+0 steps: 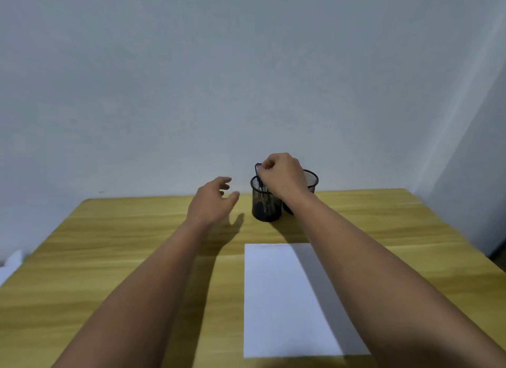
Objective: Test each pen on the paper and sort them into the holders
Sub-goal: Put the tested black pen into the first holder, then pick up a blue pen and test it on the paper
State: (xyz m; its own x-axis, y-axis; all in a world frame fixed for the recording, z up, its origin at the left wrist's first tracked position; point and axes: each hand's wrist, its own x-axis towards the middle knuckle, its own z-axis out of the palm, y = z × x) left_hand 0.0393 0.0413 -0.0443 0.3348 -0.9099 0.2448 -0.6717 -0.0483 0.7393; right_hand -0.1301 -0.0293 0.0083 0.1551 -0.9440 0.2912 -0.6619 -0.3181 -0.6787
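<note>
Black mesh holders (266, 203): two; paper (284, 299): one.

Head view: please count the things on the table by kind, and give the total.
Black mesh holders: 2 (left holder, right holder)
Sheet of white paper: 1
Pens sticking out: at least 1, pinched by the right hand; others unclear
Total: 4 countable

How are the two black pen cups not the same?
The left mesh holder has pens standing in it; nothing shows above the rim of the right mesh holder. The right hand pinches a pen over the left holder and hides much of the right one. The left holder sits nearer the paper. Both are black, round, upright and side by side on the wooden table.
</note>
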